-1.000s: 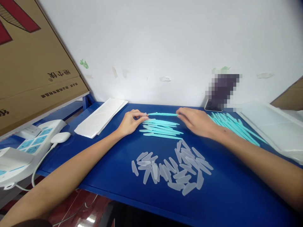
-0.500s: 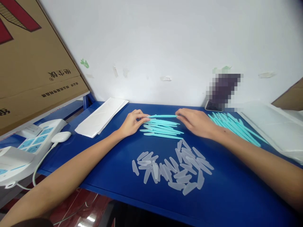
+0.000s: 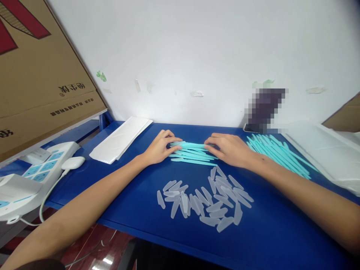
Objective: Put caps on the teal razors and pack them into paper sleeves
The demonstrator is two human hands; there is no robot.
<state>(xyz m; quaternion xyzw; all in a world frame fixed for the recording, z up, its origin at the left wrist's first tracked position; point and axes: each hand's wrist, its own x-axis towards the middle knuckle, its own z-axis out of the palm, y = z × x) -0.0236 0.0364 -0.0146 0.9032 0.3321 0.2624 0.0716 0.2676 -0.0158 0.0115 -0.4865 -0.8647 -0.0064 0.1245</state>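
Observation:
Slim turquoise eyebrow razors [image 3: 194, 154] lie side by side in a small pile on the blue table, between my two hands. My left hand [image 3: 161, 148] curls over their left ends, thumb on the near side and fingers on the far side. At the right ends, my right hand [image 3: 226, 148] has its thumb and index finger closed around the upper razors. Exactly how many razors each hand grips is hidden. Nearer to me, translucent blade caps [image 3: 215, 212] are scattered in a loose heap.
More turquoise razors [image 3: 278, 153] lie beyond my right forearm, beside a translucent plastic package [image 3: 317, 150]. White flat sheets [image 3: 120, 138] rest at the left. A power strip [image 3: 42, 168], a large carton [image 3: 42, 75] and a pixelated upright object [image 3: 266, 108] border the table [image 3: 135, 210].
Both hands have come slightly nearer to me and closer together, bringing the single razor they held down onto the pile. The translucent caps have not moved.

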